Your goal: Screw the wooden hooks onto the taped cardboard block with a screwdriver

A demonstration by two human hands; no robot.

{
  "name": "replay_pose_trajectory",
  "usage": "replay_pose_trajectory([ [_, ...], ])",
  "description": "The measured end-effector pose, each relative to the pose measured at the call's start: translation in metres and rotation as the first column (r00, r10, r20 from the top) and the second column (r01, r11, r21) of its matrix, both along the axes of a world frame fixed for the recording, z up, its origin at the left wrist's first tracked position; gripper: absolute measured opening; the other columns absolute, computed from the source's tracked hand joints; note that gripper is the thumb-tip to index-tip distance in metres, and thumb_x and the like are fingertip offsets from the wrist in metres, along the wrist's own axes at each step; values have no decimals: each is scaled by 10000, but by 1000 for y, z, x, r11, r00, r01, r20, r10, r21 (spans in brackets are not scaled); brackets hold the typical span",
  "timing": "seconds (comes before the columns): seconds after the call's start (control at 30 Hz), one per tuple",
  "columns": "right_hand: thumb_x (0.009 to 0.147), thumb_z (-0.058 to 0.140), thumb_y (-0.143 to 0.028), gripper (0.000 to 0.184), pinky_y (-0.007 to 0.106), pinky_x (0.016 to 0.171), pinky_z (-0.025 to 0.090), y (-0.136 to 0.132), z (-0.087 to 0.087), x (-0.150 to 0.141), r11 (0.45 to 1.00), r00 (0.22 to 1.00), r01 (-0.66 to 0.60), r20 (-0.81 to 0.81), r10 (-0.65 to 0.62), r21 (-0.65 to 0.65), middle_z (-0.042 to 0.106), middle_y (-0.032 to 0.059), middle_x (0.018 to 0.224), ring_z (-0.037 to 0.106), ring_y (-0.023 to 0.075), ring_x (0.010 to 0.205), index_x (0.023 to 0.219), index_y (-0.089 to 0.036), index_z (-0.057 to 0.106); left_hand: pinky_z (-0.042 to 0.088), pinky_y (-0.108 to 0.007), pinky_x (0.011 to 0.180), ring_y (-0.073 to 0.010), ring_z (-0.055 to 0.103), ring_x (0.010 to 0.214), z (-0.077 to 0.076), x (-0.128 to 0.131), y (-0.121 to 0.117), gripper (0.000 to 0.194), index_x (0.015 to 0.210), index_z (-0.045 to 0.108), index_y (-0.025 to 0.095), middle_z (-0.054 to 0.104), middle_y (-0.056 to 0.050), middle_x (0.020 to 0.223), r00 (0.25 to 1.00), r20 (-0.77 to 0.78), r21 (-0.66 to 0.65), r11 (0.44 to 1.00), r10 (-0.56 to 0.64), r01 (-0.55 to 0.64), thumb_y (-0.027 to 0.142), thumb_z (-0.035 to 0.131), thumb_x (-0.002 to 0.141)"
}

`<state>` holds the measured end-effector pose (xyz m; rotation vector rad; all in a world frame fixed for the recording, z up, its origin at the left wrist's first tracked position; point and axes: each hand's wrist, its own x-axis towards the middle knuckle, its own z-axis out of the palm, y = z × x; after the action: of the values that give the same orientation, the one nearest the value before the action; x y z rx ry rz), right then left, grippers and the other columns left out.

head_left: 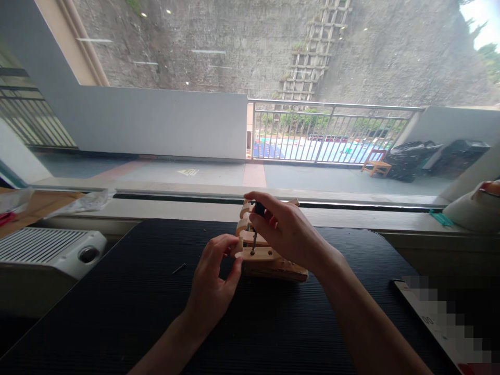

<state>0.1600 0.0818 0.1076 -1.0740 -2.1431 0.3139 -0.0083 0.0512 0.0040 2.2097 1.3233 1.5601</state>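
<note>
A small wooden assembly point(260, 254) of pale, curved slats rests on a rough wood block point(281, 270) at the middle of the black table. My right hand point(287, 224) is closed round the black handle of a screwdriver point(255, 242). The shaft points down, with its tip at a hole near the left end of the front slat. Another dark hole shows farther right on that slat. My left hand point(219, 263) pinches the slat's left end between thumb and fingers. To the left, a dark screw point(179, 269) lies loose on the table.
The black table point(128, 307) reaches a window sill point(175, 209). A white slatted appliance point(54, 260) stands left, near cardboard and plastic wrap point(84, 203). At right are a partly blurred flat device point(425, 317), a pale rounded container point(472, 208) and a teal object point(441, 218).
</note>
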Motion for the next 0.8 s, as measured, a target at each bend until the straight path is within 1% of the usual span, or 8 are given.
replay_pose_trajectory([
  [0.1,889,413,-285,361,228,603,361,-3,2,1,1000,1000,-5,12,5,19,590,10,729,526,102,657,1232,-235,511,469,-302,805,-161,559,894,0,0,-2,337,1124,484,222,548,-45,1039,1000,2,-11,1000,10,-10,118,528,807],
  [0.2,888,429,-306,338,223,591,346,0,1,1,999,1000,10,19,-11,45,574,4,698,514,97,649,1196,-224,541,464,-296,822,-164,553,925,0,0,-2,338,1137,484,220,545,-46,1056,1000,4,-24,1000,9,-9,121,518,816],
  [0.3,882,440,-310,320,219,561,317,5,-2,1,997,998,57,29,-58,47,568,5,686,497,92,628,1164,-212,558,462,-298,841,-167,549,951,0,0,-1,347,1150,483,221,543,-47,1073,1000,5,-29,1000,0,1,121,518,819],
  [0.4,878,442,-308,331,223,554,309,6,-1,3,995,995,94,38,-95,46,580,7,698,490,91,607,1174,-214,554,463,-298,849,-167,547,965,0,1,0,374,1168,476,224,534,-50,1095,1000,8,-31,999,-16,17,118,533,814],
  [0.5,886,421,-304,363,219,549,312,1,2,4,998,998,59,31,-60,19,600,9,731,510,97,621,1228,-239,522,465,-305,860,-169,550,970,0,2,0,405,1187,466,230,525,-52,1117,1000,10,-29,999,-22,22,118,544,806],
  [0.6,891,419,-314,382,215,536,307,-4,4,3,1000,999,25,24,-25,-1,597,2,696,515,100,615,1260,-256,498,464,-311,874,-171,553,975,0,2,0,412,1193,466,232,520,-54,1130,1000,13,-31,999,-25,26,113,542,805],
  [0.7,881,447,-340,340,222,553,315,-2,2,0,999,999,42,23,-43,21,583,-11,641,500,99,594,1196,-255,542,465,-309,880,-171,548,990,0,1,0,416,1194,466,225,518,-56,1133,999,17,-33,999,-35,35,105,544,803],
  [0.8,868,469,-361,300,224,559,315,5,-3,0,993,993,114,4,-114,34,602,-11,662,499,99,601,1129,-253,570,466,-312,889,-171,542,1008,0,1,1,418,1199,461,222,516,-57,1139,999,18,-36,999,-35,35,102,539,806],
])
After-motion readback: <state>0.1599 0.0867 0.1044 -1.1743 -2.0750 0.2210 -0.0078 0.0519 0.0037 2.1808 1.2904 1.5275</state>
